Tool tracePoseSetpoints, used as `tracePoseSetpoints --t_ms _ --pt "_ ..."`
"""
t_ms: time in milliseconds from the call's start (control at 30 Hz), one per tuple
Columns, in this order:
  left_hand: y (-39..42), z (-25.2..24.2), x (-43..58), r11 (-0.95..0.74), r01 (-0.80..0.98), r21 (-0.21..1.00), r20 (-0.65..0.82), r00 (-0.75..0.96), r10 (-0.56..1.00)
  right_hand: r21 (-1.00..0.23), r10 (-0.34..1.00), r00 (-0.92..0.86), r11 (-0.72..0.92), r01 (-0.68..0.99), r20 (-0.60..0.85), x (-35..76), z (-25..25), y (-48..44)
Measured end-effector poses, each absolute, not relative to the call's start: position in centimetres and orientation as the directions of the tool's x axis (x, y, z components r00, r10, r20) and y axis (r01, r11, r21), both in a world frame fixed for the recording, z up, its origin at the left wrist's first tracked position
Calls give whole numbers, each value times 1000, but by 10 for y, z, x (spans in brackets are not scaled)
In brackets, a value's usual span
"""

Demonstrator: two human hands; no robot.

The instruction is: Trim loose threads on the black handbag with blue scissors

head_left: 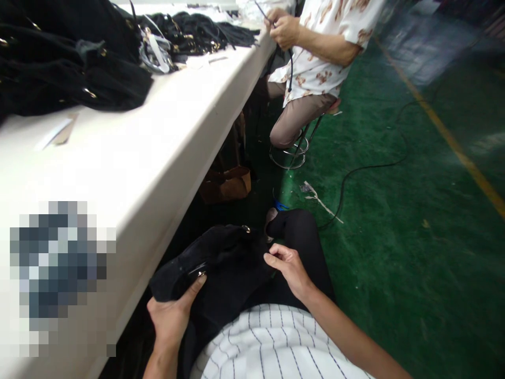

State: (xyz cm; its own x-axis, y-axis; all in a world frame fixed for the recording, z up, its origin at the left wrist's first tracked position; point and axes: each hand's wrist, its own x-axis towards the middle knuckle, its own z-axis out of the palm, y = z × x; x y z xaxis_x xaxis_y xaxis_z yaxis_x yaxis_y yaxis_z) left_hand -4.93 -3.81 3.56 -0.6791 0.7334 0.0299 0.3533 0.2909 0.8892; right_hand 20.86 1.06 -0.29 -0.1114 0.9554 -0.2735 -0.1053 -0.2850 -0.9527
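A black fabric piece [232, 268] with gold-coloured metal fittings lies across my lap. My left hand [171, 313] is closed on its left side, the thumb on top beside a small metal fitting [201, 274] and the fingers hidden underneath. At the right edge of the cloth, my right hand [290, 266] has thumb and forefinger pinched together against the fabric. Another metal ring [246, 229] shows on the cloth's far edge. Whether the piece is a bag or a garment, I cannot tell.
To my left runs a white table [189, 152] bearing heaped black items [74, 73] with metal fittings and a pixelated patch. A co-worker [319, 58] sits ahead on a metal stool [290, 155], holding a dark strap. A brown box [226, 184] and a black cable [366, 167] are on the floor.
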Motion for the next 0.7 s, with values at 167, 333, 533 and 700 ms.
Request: tracePoseSetpoints --t_ms 167,333,533,700 --pt "-29 35 -53 273 300 914 -43 -598 801 -919 930 -113 -364 -149 -350 212 -8 17" --pt "-18 28 -51 366 273 890 -106 -657 747 -960 960 -12 -281 13 -281 225 -20 28" --pt "11 9 -57 439 288 851 -176 -631 756 -833 996 53 30 553 71 273 -29 52" --pt "55 -19 -59 487 319 814 -251 -562 788 -745 965 231 -61 664 127 324 -57 90"
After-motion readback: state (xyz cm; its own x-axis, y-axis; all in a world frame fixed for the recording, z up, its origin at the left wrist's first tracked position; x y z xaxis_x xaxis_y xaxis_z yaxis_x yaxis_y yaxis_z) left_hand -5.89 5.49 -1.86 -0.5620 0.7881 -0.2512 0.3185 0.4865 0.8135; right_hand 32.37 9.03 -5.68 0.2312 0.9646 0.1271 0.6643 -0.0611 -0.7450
